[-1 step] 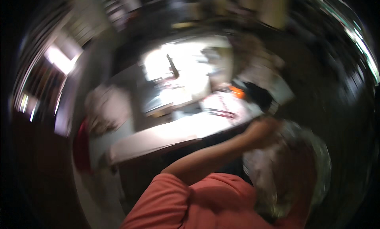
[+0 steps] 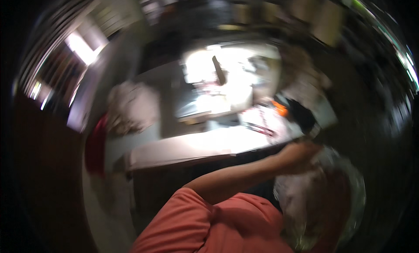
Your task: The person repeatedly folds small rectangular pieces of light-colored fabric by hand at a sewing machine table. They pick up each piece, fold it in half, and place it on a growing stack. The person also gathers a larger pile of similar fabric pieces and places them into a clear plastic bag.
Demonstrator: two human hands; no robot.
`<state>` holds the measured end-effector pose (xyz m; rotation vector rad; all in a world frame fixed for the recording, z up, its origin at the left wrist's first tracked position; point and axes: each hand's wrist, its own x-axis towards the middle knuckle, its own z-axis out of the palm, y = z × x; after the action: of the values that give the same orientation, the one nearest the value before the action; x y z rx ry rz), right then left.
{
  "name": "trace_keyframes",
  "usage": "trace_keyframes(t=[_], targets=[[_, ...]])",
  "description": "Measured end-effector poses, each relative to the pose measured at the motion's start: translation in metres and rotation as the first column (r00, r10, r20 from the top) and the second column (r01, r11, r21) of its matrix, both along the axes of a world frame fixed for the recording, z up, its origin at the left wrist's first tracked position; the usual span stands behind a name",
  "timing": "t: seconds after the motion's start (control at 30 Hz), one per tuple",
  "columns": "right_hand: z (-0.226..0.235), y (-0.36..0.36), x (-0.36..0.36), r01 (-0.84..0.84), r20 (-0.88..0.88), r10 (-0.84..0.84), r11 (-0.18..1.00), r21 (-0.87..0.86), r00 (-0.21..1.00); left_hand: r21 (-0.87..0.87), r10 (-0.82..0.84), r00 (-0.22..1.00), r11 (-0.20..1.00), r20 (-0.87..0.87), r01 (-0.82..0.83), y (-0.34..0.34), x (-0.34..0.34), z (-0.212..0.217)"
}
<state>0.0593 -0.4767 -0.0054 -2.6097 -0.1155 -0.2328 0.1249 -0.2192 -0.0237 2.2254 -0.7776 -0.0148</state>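
A single bare arm in a salmon-orange sleeve (image 2: 209, 222) is reaching up and to the right across the blurred picture, and its hand (image 2: 297, 156) is resting against the top edge of a clear plastic bag (image 2: 321, 196). Which of the person's hands this is cannot be told, and the other hand is not showing at all.

The bag is looking thin, crinkled and see-through, with pale highlights along its folds and a reddish mass showing through it, too smeared to name. It is hanging directly below and to the right of the hand, its long axis running roughly up and down, its mouth pointing up toward the hand and its rounded bottom sagging toward the lower edge, where it is partly cut off.

The fingers are melting into the motion blur, so whether they are pinching the plastic or only lying on it cannot be told.

Just above the hand, a black object (image 2: 301, 113) and a small orange thing (image 2: 279, 108) are sitting near the corner of a pale work table (image 2: 187, 146). Well to the left of the hand, a heap of white material (image 2: 131, 106) and something red (image 2: 97, 143) are lying at the table's far end.
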Motion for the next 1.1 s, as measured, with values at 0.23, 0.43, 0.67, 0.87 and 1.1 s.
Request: trace_keyframes(t=[0.23,0.43,0.67,0.87,1.1], targets=[[0.007,0.050,0.022,-0.269,-0.188,0.269,0.963,0.025,0.945,0.025,0.893,0.321,0.330,0.315,-0.944,0.332,-0.089,0.071],[0.047,0.172,0.021,-0.757,-0.131,0.750,0.654,0.004,0.648,0.334,0.954,-0.190,-0.261,0.231,-0.906,0.514,-0.113,0.039],[0.043,0.365,0.010,-0.869,-0.080,0.984,0.178,0.462,0.159,0.276,0.996,0.023,0.045,-0.085,-0.960,0.550,-0.114,0.009],[-0.063,0.610,0.075,-0.799,0.058,0.906,0.338,0.498,0.419,0.097,0.997,-0.032,-0.039,0.066,-0.994,0.556,-0.121,0.003],[-0.029,0.624,0.068,0.050,-0.122,0.980,0.116,0.992,0.157,-0.207,0.932,0.351,0.326,-0.096,-0.923,0.468,-0.128,0.031]])
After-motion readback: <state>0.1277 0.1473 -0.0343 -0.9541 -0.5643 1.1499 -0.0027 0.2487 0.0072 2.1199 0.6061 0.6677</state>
